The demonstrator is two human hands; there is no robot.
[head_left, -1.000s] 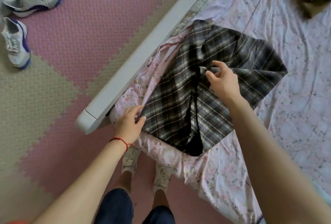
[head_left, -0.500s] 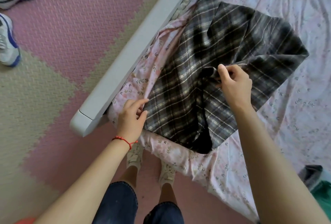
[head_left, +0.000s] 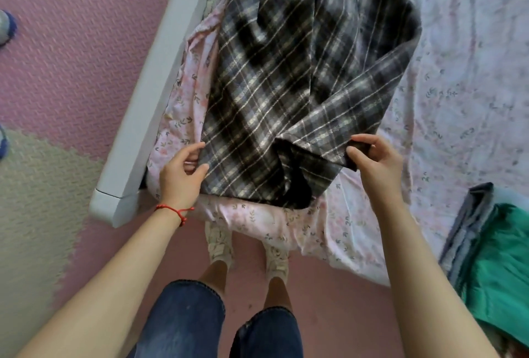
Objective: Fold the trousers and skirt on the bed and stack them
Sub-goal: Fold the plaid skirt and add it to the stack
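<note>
— Where's the plaid skirt (head_left: 300,71)?
— Spread on the bed (head_left: 458,42) at its near corner, likely for flat folding.
— And the hands?
— Left hand (head_left: 180,174) pinches its near-left edge; right hand (head_left: 375,157) pinches a lifted fold, probably to straighten it.

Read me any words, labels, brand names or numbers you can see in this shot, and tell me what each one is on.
None: no readable text anywhere in the head view.
The plaid skirt, held by the left hand and right hand, shows no label.
The floral bed sheet and the green garment carry no print.
</note>
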